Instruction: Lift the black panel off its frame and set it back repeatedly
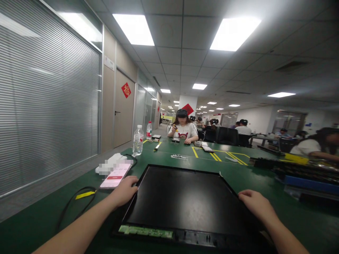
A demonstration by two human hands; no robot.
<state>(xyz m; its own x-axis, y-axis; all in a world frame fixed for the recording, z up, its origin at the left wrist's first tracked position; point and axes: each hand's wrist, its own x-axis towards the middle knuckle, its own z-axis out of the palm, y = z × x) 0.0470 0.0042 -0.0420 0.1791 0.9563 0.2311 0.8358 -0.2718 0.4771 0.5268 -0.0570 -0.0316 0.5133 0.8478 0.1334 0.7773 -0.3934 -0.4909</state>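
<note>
A large flat black display panel [182,197] lies in front of me on the green table, with a dark frame round its screen. A green circuit board strip [145,231] runs along the left part of its near edge. My left hand [126,190] is closed on the panel's left edge, with the fingertips partly hidden at the frame. On the opposite side, my right hand [255,203] grips the right edge with bent fingers, some of them out of sight below. A phone [116,175] with a lit pink screen lies just beyond my left hand.
Beyond the phone stands a clear water bottle [138,140]; a black cable [69,204] with a yellow tag loops at left. Small strips [180,157] lie behind the panel. Stacked dark panels [299,173] occupy the right. Across the table [159,164] a person [185,130] handles small items.
</note>
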